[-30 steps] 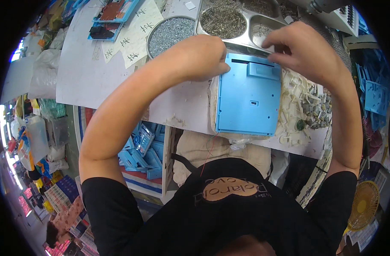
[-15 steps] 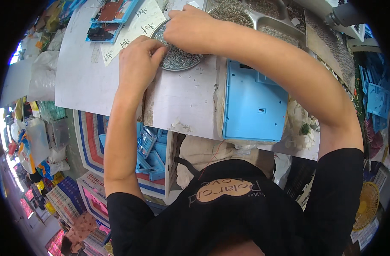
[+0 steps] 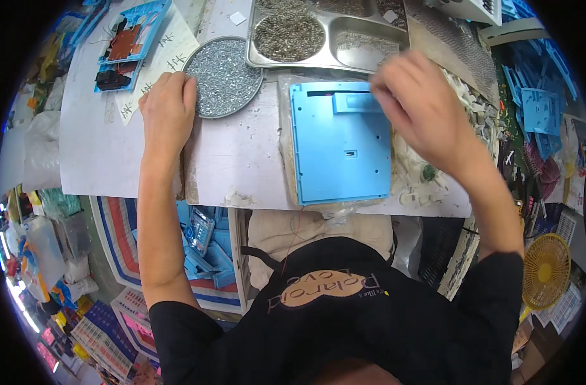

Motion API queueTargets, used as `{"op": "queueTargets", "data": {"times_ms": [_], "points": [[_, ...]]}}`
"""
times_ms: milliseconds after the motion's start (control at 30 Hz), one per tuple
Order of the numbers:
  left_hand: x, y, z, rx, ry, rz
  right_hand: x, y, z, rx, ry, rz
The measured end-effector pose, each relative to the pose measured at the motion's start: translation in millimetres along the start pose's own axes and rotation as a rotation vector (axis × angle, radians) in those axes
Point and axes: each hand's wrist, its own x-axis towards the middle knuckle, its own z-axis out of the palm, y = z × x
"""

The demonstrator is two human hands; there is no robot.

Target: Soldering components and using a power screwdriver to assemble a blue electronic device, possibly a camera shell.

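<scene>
My left hand is closed beside the rim of a round grey dish full of small silver screws. Its fingers curl together, and whatever they hold is hidden. Over the upper right corner of a blue plastic housing panel hangs my right hand, slightly blurred. Its fingers are bent inward in a pinch, and I cannot make out what is between them. The panel lies flat near the table's front edge, with small holes, a small slot in its middle and a raised block at its far side.
A metal compartment tray of small dark and silver parts stands beyond the panel. At the far left, a blue frame with a brown board rests by a marked paper sheet. White plastic bits lie right of the panel; a striped bag holds blue parts.
My right hand has left the screw dish and moved right to the blue panel's corner. My left hand stays by the dish. The whole view has shifted, bringing more of the tray into sight.
</scene>
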Motion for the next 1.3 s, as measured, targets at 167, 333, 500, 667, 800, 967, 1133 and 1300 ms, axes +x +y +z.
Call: {"op": "queueTargets", "data": {"times_ms": [167, 333, 500, 667, 800, 967, 1133, 1300], "points": [[-18, 81, -14, -0.510, -0.128, 0.089, -51, -17, 2, 0.110, -0.043, 0.129], [-41, 153, -32, -0.592, -0.146, 0.342, -46, -17, 1, 0.075, -0.149, 0.081], [-47, 183, -19, -0.646, -0.095, 0.421, -24, -6, -3, 0.093, -0.321, 0.019], [-43, 201, -5, -0.645, -0.109, 0.515, -22, 6, 5, 0.153, -0.328, 0.058], [-44, 204, 5, -0.527, -0.147, 0.654, -27, 1, -1, 0.209, -0.327, 0.096], [-49, 197, 4, -0.503, -0.136, 0.723, -42, 1, -13, 0.272, -0.249, 0.151], [-51, 196, 1, -0.530, -0.135, 0.689, -45, 0, -24, 0.286, -0.181, 0.164], [-45, 176, -12, -0.593, -0.085, 0.537, -41, 16, -52, 0.309, 0.031, 0.287]]}}
